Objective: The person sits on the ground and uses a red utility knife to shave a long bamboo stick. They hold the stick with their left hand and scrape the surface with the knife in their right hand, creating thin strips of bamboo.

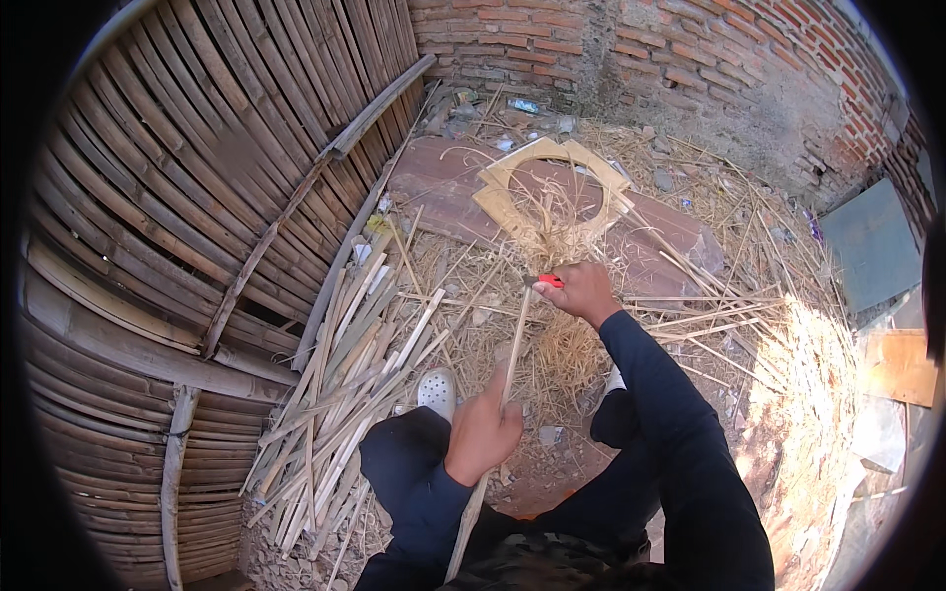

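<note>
Dirt floor (552, 473) lies littered with straw shavings, between a woven bamboo wall (177, 197) and brick wall (641, 49). Left hand (481, 428) grips a bamboo strip (512, 340); right hand (583, 291) closes round a red-handled knife (547, 281).

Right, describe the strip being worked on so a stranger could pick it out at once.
Start at the pile of pale bamboo strips lying beside the slatted bamboo wall. Just right of it, one bamboo strip runs between the two hands, gripped low by the left hand. Only this strip is lifted, with the right hand setting a red-handled knife to its top.
</note>
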